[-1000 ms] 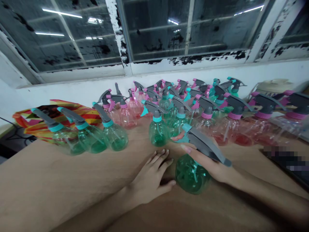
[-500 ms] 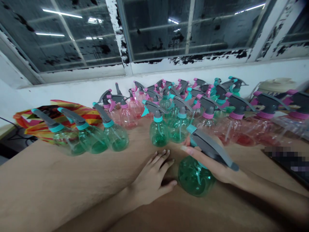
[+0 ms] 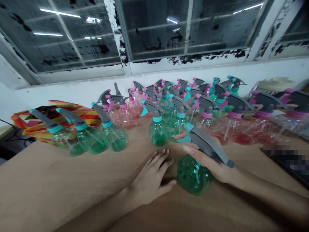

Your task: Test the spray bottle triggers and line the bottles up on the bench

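Observation:
A green spray bottle (image 3: 194, 175) with a grey and teal trigger head is tilted slightly near the front of the table. My right hand (image 3: 212, 162) is wrapped round its neck below the head, with the index finger stretched out past the teal trigger. My left hand (image 3: 156, 174) lies flat on the tabletop just left of the bottle, fingers spread and holding nothing. Beyond the hands stands another green spray bottle (image 3: 158, 133). Whether the held bottle's base touches the table is hard to tell.
Several green bottles (image 3: 116, 140) stand at the left before a striped bag (image 3: 84, 111). Rows of pink bottles (image 3: 243, 133) and green ones fill the back and right. A dark flat object (image 3: 285, 161), partly pixelated, lies at the right. A beige container (image 3: 275, 84) stands behind.
My right index finger has stretched out from the trigger of the spray bottle. The bottle has shifted slightly left in view. My left hand has stayed in place.

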`<state>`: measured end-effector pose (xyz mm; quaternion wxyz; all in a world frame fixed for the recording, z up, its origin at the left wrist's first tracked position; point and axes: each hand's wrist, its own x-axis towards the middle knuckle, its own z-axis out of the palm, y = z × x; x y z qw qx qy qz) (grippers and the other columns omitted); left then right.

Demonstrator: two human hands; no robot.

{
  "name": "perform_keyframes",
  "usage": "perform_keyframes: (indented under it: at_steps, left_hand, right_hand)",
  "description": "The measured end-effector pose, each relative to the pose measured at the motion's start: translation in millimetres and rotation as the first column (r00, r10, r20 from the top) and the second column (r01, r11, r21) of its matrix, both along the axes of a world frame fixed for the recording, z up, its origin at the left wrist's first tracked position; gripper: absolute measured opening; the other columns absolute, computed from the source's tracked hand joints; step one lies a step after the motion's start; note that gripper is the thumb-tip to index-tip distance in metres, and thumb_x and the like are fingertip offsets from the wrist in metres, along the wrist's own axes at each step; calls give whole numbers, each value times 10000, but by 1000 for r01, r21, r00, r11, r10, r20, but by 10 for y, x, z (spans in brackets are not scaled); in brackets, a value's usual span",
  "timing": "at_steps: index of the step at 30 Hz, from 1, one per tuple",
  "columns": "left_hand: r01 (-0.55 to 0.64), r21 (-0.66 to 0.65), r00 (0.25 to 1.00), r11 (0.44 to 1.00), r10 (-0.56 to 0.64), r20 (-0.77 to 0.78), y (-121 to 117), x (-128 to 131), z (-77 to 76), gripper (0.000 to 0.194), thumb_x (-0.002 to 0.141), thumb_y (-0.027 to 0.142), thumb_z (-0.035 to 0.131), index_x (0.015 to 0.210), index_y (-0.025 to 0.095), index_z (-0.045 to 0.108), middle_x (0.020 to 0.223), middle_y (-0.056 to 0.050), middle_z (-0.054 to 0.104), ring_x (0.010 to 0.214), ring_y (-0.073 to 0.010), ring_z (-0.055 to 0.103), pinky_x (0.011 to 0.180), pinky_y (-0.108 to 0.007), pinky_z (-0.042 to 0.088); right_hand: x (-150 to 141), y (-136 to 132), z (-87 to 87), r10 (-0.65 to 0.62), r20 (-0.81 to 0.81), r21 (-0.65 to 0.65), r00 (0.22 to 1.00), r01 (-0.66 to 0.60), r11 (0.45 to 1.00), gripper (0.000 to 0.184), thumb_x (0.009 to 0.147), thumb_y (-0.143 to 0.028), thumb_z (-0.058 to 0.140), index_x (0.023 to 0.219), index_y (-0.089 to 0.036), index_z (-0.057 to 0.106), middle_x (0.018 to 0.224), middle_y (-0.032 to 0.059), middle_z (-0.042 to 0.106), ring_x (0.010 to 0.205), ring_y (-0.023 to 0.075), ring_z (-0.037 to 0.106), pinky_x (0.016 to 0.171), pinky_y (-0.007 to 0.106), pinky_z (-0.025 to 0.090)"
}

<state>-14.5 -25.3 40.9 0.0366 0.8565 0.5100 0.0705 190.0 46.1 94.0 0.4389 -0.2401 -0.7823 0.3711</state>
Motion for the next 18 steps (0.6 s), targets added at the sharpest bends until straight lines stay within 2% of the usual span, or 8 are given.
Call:
perform_keyframes:
  at_steps: [7, 15, 18]
  left_hand:
    - [-3, -4, 1000, 1000, 3, -4, 5, 2, -16, 600, 916, 482, 523, 1383, 122, 414, 1483, -127, 367, 1400, -259, 245, 1135, -454, 225]
    - [0, -13, 1000, 1000, -1, -15, 11, -6, -2, 597, 913, 464, 532, 1373, 99, 429, 1485, -148, 355, 1397, -267, 249, 1129, -465, 231]
    - [2, -12, 1000, 1000, -2, -11, 13, -9, -8, 584, 915, 464, 526, 1370, 109, 434, 1481, -145, 365, 1396, -268, 254, 1126, -463, 239]
  right_hand:
    - [5, -3, -19, -16, 18, -20, 1000, 17, 1000, 228, 850, -394, 592, 1056, -299, 616, 887, 18, 684, 693, 193, 641, 661, 366, 500]
    - [0, -14, 1, -6, 19, -28, 1000, 7, 1000, 228, 855, -358, 591, 1063, -268, 613, 927, 27, 695, 771, 193, 660, 704, 359, 510]
    - [-13, -16, 30, -4, 4, -1, 1000, 4, 1000, 164, 860, -327, 588, 1002, -249, 615, 918, 17, 680, 794, 175, 651, 732, 339, 500]
